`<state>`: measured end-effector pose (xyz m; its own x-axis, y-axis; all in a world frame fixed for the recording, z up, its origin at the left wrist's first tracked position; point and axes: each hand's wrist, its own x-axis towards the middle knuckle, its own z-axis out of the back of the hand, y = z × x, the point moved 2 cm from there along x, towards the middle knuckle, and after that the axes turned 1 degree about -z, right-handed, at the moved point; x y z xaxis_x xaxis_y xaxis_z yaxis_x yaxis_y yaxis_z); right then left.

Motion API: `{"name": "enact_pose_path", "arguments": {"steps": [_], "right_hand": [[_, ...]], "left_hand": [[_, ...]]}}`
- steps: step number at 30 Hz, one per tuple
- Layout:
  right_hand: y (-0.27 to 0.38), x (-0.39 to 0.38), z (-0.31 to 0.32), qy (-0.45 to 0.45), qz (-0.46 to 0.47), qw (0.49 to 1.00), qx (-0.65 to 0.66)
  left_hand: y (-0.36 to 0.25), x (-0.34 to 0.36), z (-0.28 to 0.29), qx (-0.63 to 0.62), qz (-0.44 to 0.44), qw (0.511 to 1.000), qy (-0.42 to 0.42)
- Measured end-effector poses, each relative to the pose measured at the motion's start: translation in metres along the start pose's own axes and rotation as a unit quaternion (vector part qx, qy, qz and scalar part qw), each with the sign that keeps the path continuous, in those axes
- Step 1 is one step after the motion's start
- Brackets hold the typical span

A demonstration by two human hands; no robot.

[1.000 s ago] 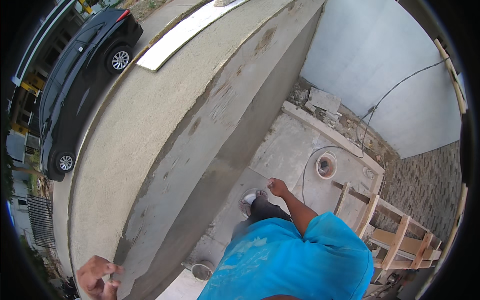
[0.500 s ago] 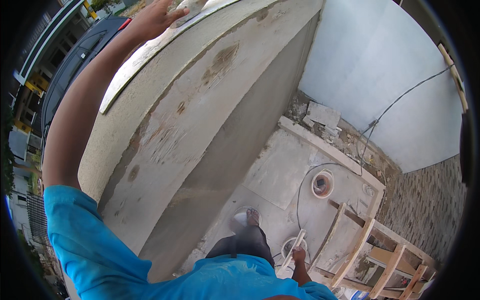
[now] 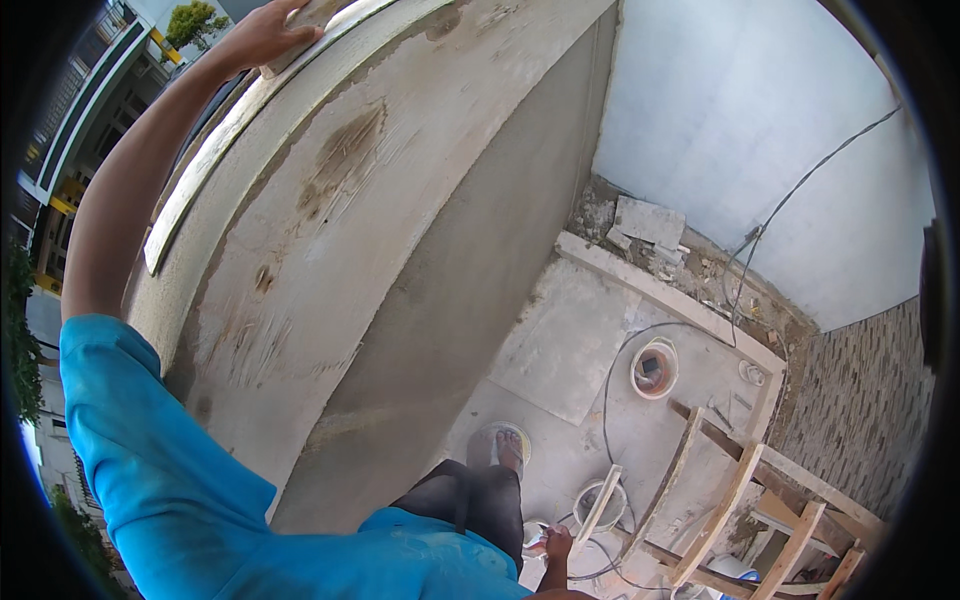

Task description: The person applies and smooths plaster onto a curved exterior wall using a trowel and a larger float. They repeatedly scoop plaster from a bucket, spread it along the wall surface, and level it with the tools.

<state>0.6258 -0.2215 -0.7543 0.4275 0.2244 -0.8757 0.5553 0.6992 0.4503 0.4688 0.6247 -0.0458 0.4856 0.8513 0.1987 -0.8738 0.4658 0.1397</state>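
Note:
My left arm reaches up to the top of a grey plastered wall (image 3: 400,190). There my left hand (image 3: 262,38) is closed, thumb forward, round a pale-edged piece (image 3: 280,62) that it mostly hides. It is beside a long, pale, curved-looking strip (image 3: 205,180) along the wall's top. Low down, my right hand (image 3: 558,543) has its fingers curled, close to a wooden stick (image 3: 600,508) and a small white and reddish thing (image 3: 535,541). What it holds, if anything, cannot be made out. Wet brown patches and scratches mark the wall's sloping face.
A white bucket (image 3: 654,368) stands on the dusty floor, another bucket (image 3: 612,492) behind the stick. A wooden frame like a ladder (image 3: 720,512) lies at lower right. A black cable (image 3: 607,400) crosses the floor. Rubble (image 3: 650,225) lies by the white wall (image 3: 760,150).
My view has shifted, so the wall appears farther left. My right hand has moved from the right side of the wooden stick to its left. The left hand remains at the wall's top.

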Motion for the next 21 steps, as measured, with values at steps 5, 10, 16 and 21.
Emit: {"name": "enact_pose_path", "arguments": {"steps": [5,10,16,21], "right_hand": [[-0.031,0.003,-0.021,-0.063,0.071,0.991,-0.099],[-0.047,0.026,-0.027,-0.081,0.248,0.957,-0.129],[-0.011,0.034,-0.044,0.006,0.126,0.990,-0.060],[0.045,0.019,-0.075,0.038,0.081,0.996,-0.029]], "left_hand": [[-0.042,0.124,-0.027,0.058,-0.038,0.997,-0.043],[-0.057,0.152,-0.032,-0.006,-0.095,0.995,-0.040],[-0.085,-0.009,0.018,-0.007,-0.062,0.998,-0.009],[-0.096,-0.089,0.044,-0.015,-0.063,0.998,0.007]]}}
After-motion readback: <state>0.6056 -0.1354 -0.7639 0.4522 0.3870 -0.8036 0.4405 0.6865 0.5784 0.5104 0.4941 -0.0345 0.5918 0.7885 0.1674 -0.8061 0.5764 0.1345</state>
